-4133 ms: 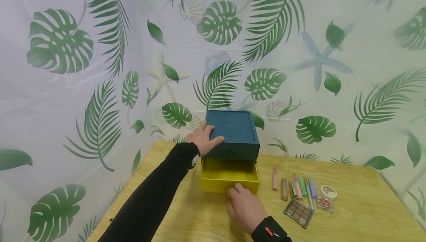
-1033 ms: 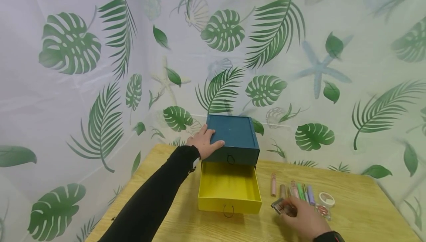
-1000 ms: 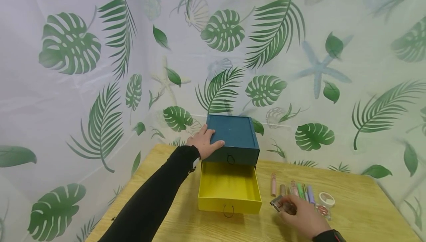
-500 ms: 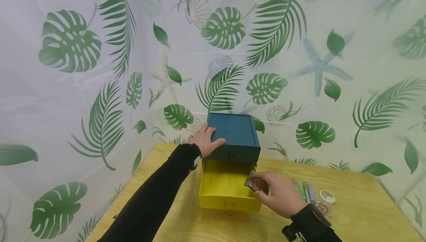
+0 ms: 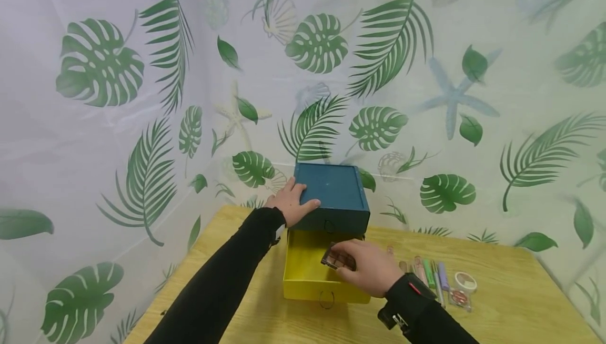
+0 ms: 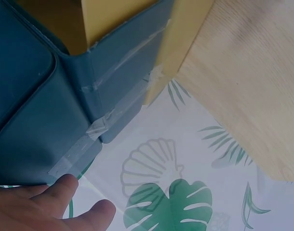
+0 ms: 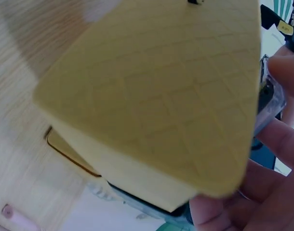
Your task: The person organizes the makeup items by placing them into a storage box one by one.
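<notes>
Well, the palette (image 5: pixel 338 259) is flat; brown, dark-edged.

From afar I see long black sleeves (image 5: pixel 220 275), a red tag (image 5: pixel 415 289) and silvery fitting (image 5: pixel 400 322) at the right cuff (image 5: pixel 408 300), a pale patch (image 5: pixel 280 231) at the left.

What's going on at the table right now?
A person's right hand grips a makeup palette above the open yellow drawer; whether the palette touches the drawer floor is hard to tell. The left hand rests on the blue box above the drawer. Other cosmetics, including a green tube and a round white compact, lie on the table to the right.
</notes>
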Demonstrator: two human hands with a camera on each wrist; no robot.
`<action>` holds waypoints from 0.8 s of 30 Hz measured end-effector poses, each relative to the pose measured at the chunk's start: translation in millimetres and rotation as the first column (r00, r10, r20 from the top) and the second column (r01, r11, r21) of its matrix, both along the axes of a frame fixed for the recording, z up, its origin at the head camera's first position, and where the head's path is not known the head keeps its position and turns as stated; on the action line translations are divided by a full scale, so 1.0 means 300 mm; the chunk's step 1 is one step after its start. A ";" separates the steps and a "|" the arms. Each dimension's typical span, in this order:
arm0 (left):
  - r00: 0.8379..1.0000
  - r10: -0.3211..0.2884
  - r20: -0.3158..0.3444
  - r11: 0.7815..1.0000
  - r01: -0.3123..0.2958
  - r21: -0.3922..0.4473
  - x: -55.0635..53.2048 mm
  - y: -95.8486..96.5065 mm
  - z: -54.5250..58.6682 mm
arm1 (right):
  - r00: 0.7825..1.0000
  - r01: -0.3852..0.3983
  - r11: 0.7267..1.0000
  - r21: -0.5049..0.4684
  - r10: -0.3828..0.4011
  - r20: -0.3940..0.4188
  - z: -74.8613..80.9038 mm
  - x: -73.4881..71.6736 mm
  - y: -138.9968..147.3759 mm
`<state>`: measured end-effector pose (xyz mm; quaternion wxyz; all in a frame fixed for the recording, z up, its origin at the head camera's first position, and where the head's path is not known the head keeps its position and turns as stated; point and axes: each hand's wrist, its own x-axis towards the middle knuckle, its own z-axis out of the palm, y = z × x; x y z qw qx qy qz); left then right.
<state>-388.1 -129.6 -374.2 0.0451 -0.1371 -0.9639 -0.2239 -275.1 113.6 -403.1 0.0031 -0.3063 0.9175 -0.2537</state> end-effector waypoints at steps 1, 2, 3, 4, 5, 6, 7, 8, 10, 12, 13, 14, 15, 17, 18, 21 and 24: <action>1.000 -0.001 0.000 1.000 0.001 -0.002 0.003 0.000 0.005 | 1.000 0.002 1.000 0.002 -0.002 0.007 -0.002 -0.004 -0.005; 1.000 -0.002 0.001 1.000 0.002 -0.004 0.008 0.001 0.011 | 1.000 0.001 1.000 -0.003 -0.001 0.015 -0.003 -0.009 -0.010; 1.000 -0.004 0.001 1.000 0.004 -0.006 0.013 0.001 0.018 | 1.000 -0.001 1.000 -0.003 0.001 0.019 -0.003 -0.013 -0.016; 1.000 -0.008 -0.001 1.000 0.008 -0.002 0.021 0.002 0.027 | 1.000 -0.004 1.000 -0.004 0.004 0.028 -0.006 -0.019 -0.023; 1.000 -0.010 -0.002 1.000 0.010 0.000 0.029 0.002 0.035 | 0.999 -0.006 1.000 0.001 0.006 0.032 -0.008 -0.025 -0.031; 1.000 -0.012 -0.004 1.000 0.012 -0.002 0.035 0.001 0.042 | 0.999 -0.010 1.000 0.007 0.010 0.038 -0.011 -0.033 -0.040; 1.000 -0.014 -0.005 1.000 0.013 -0.003 0.042 0.001 0.049 | 0.999 -0.015 1.000 0.012 0.014 0.045 -0.013 -0.040 -0.051; 1.000 -0.014 -0.006 1.000 0.014 0.001 0.049 0.000 0.055 | 0.999 -0.018 1.000 0.021 0.017 0.048 -0.017 -0.049 -0.062; 1.000 -0.015 -0.013 1.000 0.015 0.004 0.058 -0.002 0.062 | 0.998 -0.023 0.999 0.041 0.020 0.062 -0.024 -0.065 -0.086; 1.000 -0.013 -0.019 1.000 0.013 0.001 0.059 -0.003 0.063 | 0.997 -0.020 0.998 0.059 0.016 0.070 -0.030 -0.081 -0.111; 1.000 -0.012 -0.019 1.000 0.012 0.005 0.059 -0.003 0.062 | 0.997 -0.018 0.998 0.066 0.013 0.074 -0.034 -0.087 -0.123; 1.000 -0.012 -0.020 1.000 0.012 0.008 0.059 -0.003 0.060 | 0.997 -0.016 0.997 0.070 0.010 0.083 -0.036 -0.092 -0.133; 1.000 -0.013 -0.022 1.000 0.013 0.011 0.054 -0.003 0.054 | 0.996 -0.012 0.997 0.077 0.005 0.093 -0.039 -0.097 -0.144; 1.000 -0.015 -0.022 1.000 0.015 0.019 0.050 -0.005 0.045 | 0.994 -0.007 0.996 0.088 -0.003 0.113 -0.045 -0.105 -0.161; 1.000 -0.014 -0.018 1.000 0.015 0.021 0.045 -0.005 0.038 | 0.991 -0.004 0.996 0.092 -0.008 0.131 -0.047 -0.107 -0.168; 1.000 -0.015 -0.010 1.000 0.016 0.021 0.024 -0.005 0.013 | 0.985 -0.003 0.994 0.108 -0.015 0.173 -0.055 -0.114 -0.183; 1.000 -0.014 -0.004 1.000 0.014 0.026 0.013 -0.005 0.004 | 0.982 -0.013 0.992 0.126 -0.011 0.187 -0.058 -0.122 -0.194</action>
